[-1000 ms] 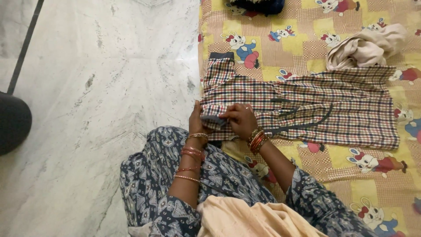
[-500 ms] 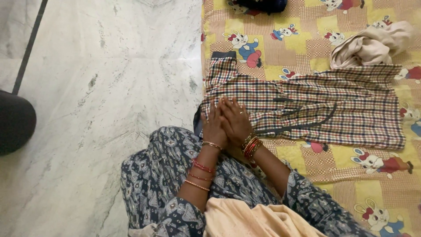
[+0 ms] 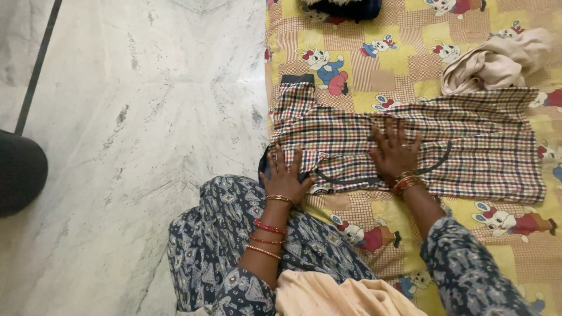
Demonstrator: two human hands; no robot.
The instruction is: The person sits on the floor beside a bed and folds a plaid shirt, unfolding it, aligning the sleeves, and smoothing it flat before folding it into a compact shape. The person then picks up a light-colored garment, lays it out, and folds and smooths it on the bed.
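A checked shirt in red, blue and white lies spread flat on a yellow cartoon-print sheet. My left hand presses palm down on the shirt's near left corner, fingers spread. My right hand lies flat on the middle of the shirt, fingers apart, with bangles at the wrist. Neither hand grips anything. A dark cord or trim curves across the cloth beside my right hand.
A crumpled beige garment sits at the shirt's far right corner. A dark bundle lies at the sheet's far edge. White marble floor extends to the left, with a dark round object at the left edge. My patterned knees are below.
Both hands were together at the shirt's near left corner. Now they have spread apart, the right hand sliding rightward over the cloth, and both lie flat with fingers open.
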